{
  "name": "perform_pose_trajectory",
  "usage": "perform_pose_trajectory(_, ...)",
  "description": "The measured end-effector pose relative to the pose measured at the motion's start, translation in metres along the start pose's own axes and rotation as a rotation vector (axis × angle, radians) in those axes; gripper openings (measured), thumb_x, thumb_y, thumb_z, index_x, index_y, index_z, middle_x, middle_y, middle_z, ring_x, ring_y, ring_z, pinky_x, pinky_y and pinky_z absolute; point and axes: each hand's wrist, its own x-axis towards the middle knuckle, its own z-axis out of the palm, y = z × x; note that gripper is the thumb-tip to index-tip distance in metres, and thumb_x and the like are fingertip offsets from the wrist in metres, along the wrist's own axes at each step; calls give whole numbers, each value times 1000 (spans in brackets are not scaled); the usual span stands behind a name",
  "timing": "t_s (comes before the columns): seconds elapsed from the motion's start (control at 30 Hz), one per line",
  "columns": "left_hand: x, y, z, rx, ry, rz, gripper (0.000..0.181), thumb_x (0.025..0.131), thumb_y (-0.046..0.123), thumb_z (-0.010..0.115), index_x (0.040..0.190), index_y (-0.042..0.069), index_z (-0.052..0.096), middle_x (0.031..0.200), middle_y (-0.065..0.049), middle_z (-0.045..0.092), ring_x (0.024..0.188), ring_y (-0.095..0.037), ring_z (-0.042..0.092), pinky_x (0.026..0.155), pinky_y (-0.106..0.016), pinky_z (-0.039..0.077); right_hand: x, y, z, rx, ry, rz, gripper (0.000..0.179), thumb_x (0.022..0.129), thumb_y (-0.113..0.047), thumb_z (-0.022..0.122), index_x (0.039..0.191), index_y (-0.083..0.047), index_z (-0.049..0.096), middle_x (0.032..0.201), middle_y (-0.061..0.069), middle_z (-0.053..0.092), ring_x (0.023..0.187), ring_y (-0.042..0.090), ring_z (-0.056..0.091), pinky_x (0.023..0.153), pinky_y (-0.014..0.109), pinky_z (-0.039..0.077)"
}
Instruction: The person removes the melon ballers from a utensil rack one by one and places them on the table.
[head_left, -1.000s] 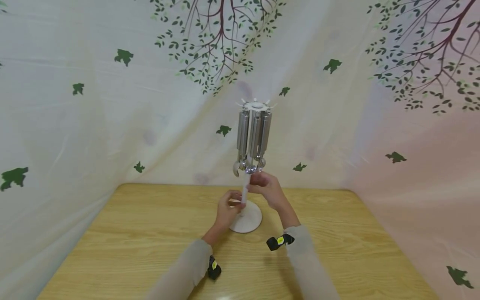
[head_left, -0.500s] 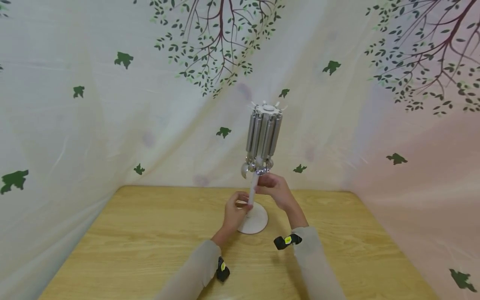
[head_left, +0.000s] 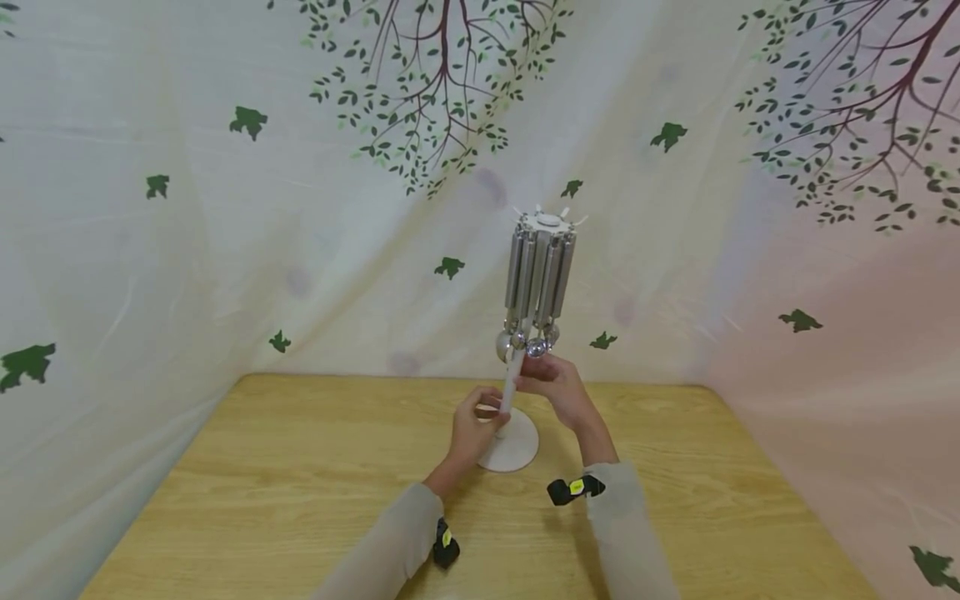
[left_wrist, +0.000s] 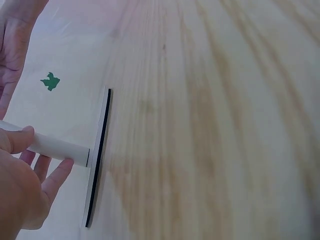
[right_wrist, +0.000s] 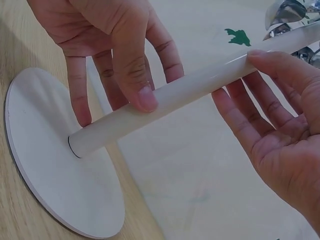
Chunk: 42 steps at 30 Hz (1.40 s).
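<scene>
A white stand with a round base [head_left: 517, 450] and a thin pole [head_left: 512, 379] rises from the wooden table [head_left: 300, 467]. Several shiny metal utensils [head_left: 540, 275] hang from its top ring. My left hand [head_left: 476, 425] grips the pole low down, with the thumb across it [right_wrist: 140, 75] and the fingers behind. My right hand [head_left: 558, 385] holds the pole higher up, just under the utensil bowls, its thumb [right_wrist: 272, 62] on the pole and its fingers under it. In the left wrist view the base [left_wrist: 97, 160] shows edge-on and the pole [left_wrist: 55, 146] runs into my left hand [left_wrist: 20, 185].
A light cloth printed with trees and green leaf shapes [head_left: 450, 267] hangs close behind the table and along both sides. Bare wood lies to the left and right of the stand [head_left: 712, 483]. Black wrist straps [head_left: 570, 489] sit on both sleeves.
The stand has shifted a little to the right across the table, and both hands have kept their hold on the pole and moved with it.
</scene>
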Motion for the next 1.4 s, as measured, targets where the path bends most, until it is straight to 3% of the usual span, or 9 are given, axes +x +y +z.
perform_pose_trajectory(0.43, 0, 7, -4, 54, -42, -1, 30, 83, -8, 77, 110, -2, 66, 101, -22, 73, 98, -37, 71, 86, -40, 63, -5, 6, 2, 12, -8, -36, 39, 95, 4, 65, 130, 15, 53, 108, -8, 72, 101, 10, 68, 91, 29, 60)
perform_pose_trajectory(0.67, 13, 24, -24, 82, -85, 30, 32, 84, -12, 74, 115, -4, 66, 103, -26, 72, 97, -39, 72, 85, -39, 63, -6, 5, 4, 9, 4, -41, 41, 96, 3, 65, 133, 13, 53, 110, -8, 72, 103, 10, 68, 92, 27, 60)
perform_pose_trajectory(0.9, 35, 70, -47, 8, -32, 34, 33, 88, -7, 73, 120, -2, 66, 108, -25, 72, 101, -39, 71, 90, -43, 62, -8, 5, 5, 19, 13, -20, 40, 96, 1, 65, 133, 12, 53, 112, -7, 71, 104, 10, 68, 94, 28, 60)
perform_pose_trajectory(1.1, 51, 115, -56, -51, -9, 154, 31, 91, -5, 70, 122, -5, 66, 111, -27, 71, 104, -39, 70, 94, -47, 60, -9, 5, 6, 40, 19, 2, 42, 97, 3, 64, 135, 14, 51, 111, -7, 71, 103, 9, 68, 94, 27, 60)
perform_pose_trajectory(1.3, 58, 162, -63, -64, -53, 192, 32, 95, 2, 69, 127, 1, 66, 116, -22, 71, 104, -32, 70, 90, -37, 62, -10, 3, 8, 45, 25, 4, 41, 97, 1, 64, 135, 13, 52, 111, -10, 72, 103, 8, 68, 94, 26, 59)
perform_pose_trajectory(1.4, 59, 179, -65, -43, -93, 212, 34, 97, 6, 69, 130, 2, 65, 119, -19, 71, 107, -31, 70, 93, -38, 61, -10, 3, 7, 40, 27, 2, 41, 97, 1, 65, 134, 12, 52, 111, -10, 71, 104, 9, 68, 94, 26, 59)
